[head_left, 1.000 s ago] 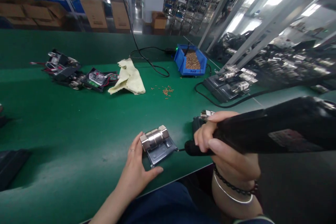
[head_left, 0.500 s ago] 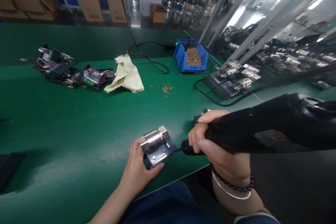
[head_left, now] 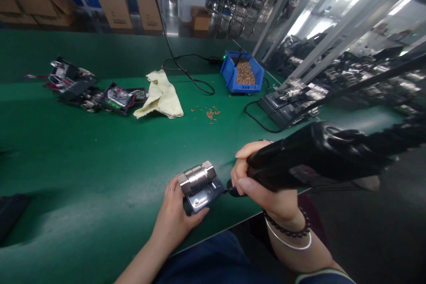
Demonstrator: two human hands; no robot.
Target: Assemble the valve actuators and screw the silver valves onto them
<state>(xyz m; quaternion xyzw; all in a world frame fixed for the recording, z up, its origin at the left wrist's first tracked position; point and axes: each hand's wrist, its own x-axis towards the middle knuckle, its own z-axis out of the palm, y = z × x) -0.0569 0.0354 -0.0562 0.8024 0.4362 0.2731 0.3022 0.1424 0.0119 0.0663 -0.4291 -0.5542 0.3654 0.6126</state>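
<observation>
My left hand (head_left: 175, 215) grips a small metal part (head_left: 199, 186) with a shiny ribbed cylinder on a dark flat plate, steadying it on the green bench (head_left: 100, 151) near its front edge. Fingers and thumb wrap its left and lower sides. My right hand (head_left: 266, 188) is closed round a long black electric screwdriver (head_left: 316, 157), held almost level. The tool's tip meets the right side of the part. A dark bead bracelet and a silver bangle sit on my right wrist.
A blue bin (head_left: 243, 73) of small brass screws stands at the back, with loose screws (head_left: 211, 113) scattered before it. A yellow cloth (head_left: 159, 94), opened electronic units (head_left: 89, 91), black cables and a tray of metal parts (head_left: 289, 100) lie further off. Shelving and cardboard boxes stand behind.
The screwdriver has swung left and its tip has closed in on the part. My left hand has tightened round the part and tipped it slightly.
</observation>
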